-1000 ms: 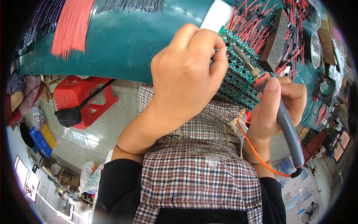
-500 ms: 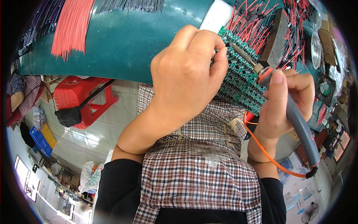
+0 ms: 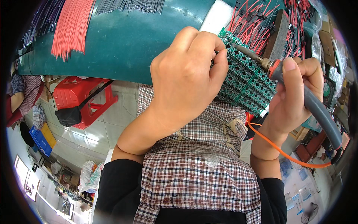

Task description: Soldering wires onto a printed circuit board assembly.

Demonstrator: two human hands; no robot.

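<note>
Over green board panel: left hand pinching; right hand gripping soldering iron.

A panel of small green circuit boards lies at the edge of the teal bench, partly hidden behind fingers. A grey-handled soldering iron with an orange collar slants across it — metal tip at the panel's upper left — trailing an orange cord.

Teal tabletop up top; red stool on pale glossy tiled floor; blue crate far left, daylight glare.
</note>
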